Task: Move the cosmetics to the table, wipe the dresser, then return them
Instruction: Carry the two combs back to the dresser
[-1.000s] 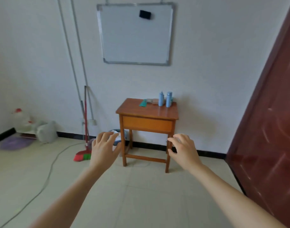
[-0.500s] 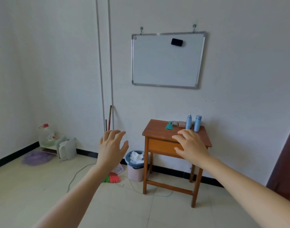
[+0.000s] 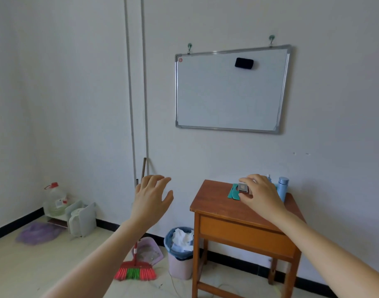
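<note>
- The right hand [image 3: 262,196] reaches over the top of the wooden desk [image 3: 214,203], its fingers [image 3: 246,181] curled around a small grey square compact [image 3: 243,187]; whether they press on it or only frame it cannot be told.
- A teal comb [image 3: 233,192] lies flat on the desk just left of the compact, partly under the right hand's fingertips.
- A light blue bottle [image 3: 282,190] stands upright at the back of the desk, just right of the right hand; the top of a second blue bottle [image 3: 269,178] shows above the knuckles.
- The left hand [image 3: 151,203] is raised in the air left of the desk, well apart from it, fingers spread and holding nothing.
- A whiteboard [image 3: 229,91] hangs on the wall above the desk, with a black eraser [image 3: 244,63] stuck near its top.
- Beside the desk's left legs stands a pink wastebasket [image 3: 180,265] with a blue liner and crumpled paper.
- A red and green broom [image 3: 135,273] and a purple dustpan [image 3: 148,251] rest on the floor left of it.
- A large water jug [image 3: 54,198] stands in the far left corner.
</note>
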Motion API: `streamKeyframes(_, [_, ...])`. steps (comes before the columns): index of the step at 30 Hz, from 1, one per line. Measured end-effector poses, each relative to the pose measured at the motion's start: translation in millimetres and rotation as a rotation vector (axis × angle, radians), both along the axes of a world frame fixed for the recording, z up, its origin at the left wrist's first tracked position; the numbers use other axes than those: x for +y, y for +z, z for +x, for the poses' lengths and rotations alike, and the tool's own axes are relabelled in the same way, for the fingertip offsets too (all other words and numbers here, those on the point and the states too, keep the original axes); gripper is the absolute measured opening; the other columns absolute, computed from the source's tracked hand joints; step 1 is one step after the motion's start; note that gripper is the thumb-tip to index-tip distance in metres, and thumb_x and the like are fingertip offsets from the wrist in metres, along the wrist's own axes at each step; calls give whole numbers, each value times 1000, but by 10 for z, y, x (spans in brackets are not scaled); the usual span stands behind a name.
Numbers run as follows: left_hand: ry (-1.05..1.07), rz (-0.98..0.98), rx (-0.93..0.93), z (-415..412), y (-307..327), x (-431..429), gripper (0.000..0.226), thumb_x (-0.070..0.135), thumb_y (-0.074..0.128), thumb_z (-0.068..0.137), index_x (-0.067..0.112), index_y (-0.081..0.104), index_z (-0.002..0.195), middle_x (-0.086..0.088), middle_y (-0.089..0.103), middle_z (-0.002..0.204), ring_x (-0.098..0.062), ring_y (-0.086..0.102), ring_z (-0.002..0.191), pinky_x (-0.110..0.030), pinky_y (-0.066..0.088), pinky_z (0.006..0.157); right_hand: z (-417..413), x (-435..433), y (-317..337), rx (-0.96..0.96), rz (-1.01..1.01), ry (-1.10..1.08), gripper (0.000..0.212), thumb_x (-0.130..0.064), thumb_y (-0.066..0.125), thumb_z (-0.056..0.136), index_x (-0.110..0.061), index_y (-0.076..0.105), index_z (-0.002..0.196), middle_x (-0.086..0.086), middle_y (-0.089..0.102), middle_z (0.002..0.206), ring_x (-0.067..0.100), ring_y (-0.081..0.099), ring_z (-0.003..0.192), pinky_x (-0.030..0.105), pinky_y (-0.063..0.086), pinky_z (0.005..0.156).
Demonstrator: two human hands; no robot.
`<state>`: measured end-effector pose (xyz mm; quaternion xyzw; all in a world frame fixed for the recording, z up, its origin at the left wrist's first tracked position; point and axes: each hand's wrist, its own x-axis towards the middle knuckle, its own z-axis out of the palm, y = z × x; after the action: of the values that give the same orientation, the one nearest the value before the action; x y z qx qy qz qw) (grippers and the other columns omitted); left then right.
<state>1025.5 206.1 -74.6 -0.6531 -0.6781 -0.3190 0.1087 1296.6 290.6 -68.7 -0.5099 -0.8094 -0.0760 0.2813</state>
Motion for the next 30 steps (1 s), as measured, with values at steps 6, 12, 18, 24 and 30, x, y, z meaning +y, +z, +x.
streamKeyframes(6, [26,-92,-83,-161,-480,869,60,52,30,83,18,49,129,-1,49,132,-22,34,128,-38,29,103,-207,918,-403,-12,-168,27,44,-33,50,90,-22,42,132,-2,42,134,14,35,124,29,33,100])
streamKeyframes(12, [17,-168,-78,-490,-908,1879,44,37,41,92,18,46,132,-1,47,134,-21,33,129,-36,26,105,-496,1758,-940,-87,-310,-24,45,-35,49,91,-25,38,134,-4,40,136,16,27,132,31,32,102])
streamKeyframes(18, [-72,-233,-119,-726,-1155,3147,42,32,45,93,19,44,133,0,45,136,-20,31,131,-35,25,106,-692,2663,-1103,-98,-427,-164,47,-34,50,91,-24,37,134,0,39,138,18,29,131,32,37,102])
streamKeyframes(24, [-207,-308,-95,-633,-1289,4306,42,33,42,94,19,43,134,-2,45,137,-21,30,131,-35,26,106,-713,3457,-1087,-9,-462,-320,46,-32,52,89,-18,41,132,4,44,135,19,40,123,34,43,97])
streamKeyframes(30, [-406,-467,-81,-13,-1778,4982,41,31,38,94,22,40,135,3,41,138,-17,30,130,-31,25,106,-404,3810,-1525,121,-677,-509,47,-32,52,89,-19,40,133,8,44,134,25,38,124,37,37,101])
